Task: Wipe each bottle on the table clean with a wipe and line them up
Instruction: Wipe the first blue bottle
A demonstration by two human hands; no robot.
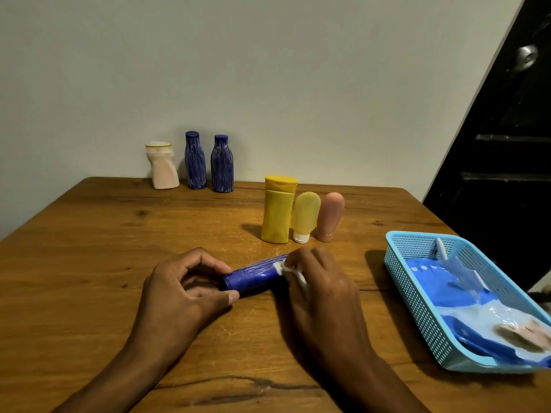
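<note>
Now we pinch the cap end of the blue bottle (pixel 253 275) with our left hand (pixel 182 293), the bottle lying on its side on the table (pixel 89 248) between both hands. Our right hand (pixel 322 290) curls around its other end, gripping a white wipe (pixel 293 272) against it.

7 bottles (pixel 279 210), 1 wipe (pixel 293 272), 1 basket (pixel 417 293), 2 hands (pixel 179 293).
</note>
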